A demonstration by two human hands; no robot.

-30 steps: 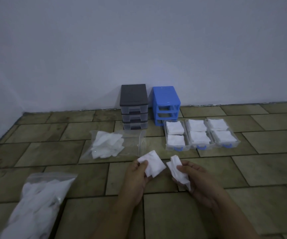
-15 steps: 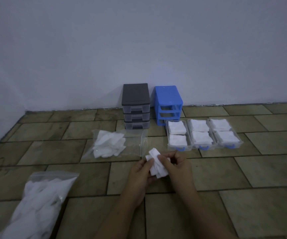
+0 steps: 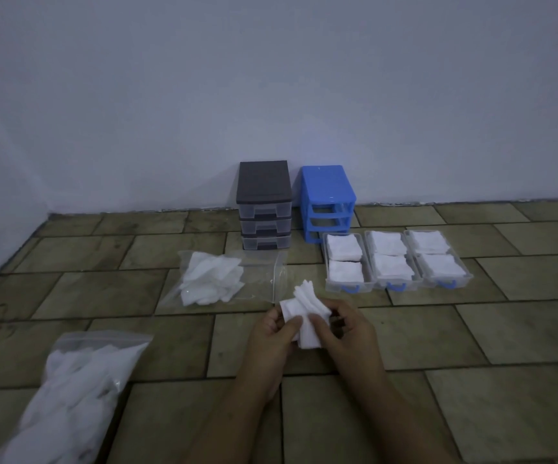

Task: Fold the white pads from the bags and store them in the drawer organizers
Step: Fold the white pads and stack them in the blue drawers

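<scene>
Item one, in hand: I log a small bunch of white pads [image 3: 304,313] held above the tiled floor [image 3: 471,329], just in front of the open bag. My left hand [image 3: 272,333] pinches its left edge, thumb lying on top of the pads; my right hand [image 3: 344,326] grips the right side, fingers curled round it and thumb pressed on the front. Both hands have a closed hold on the same bunch; I cannot tell how many pads it contains. Item two: a clear zip bag [image 3: 224,279] lying flat on the floor just beyond the hands, with loose white pads heaped in its left half. Item three: a second, fuller clear bag [image 3: 70,390] of white pads at lower left, well apart from the hands. Item four: three clear drawers [image 3: 396,259] with blue handles, set side by side on the floor to the right of the open bag, each holding two stacks of folded pads, one behind the other. Item five: a blue organizer frame [image 3: 327,199] against the wall [image 3: 270,78], its three slots vacant, directly behind the drawers. Item six: a dark-topped organizer [image 3: 264,205] just left of the blue one, its three clear drawers pushed in.
</scene>
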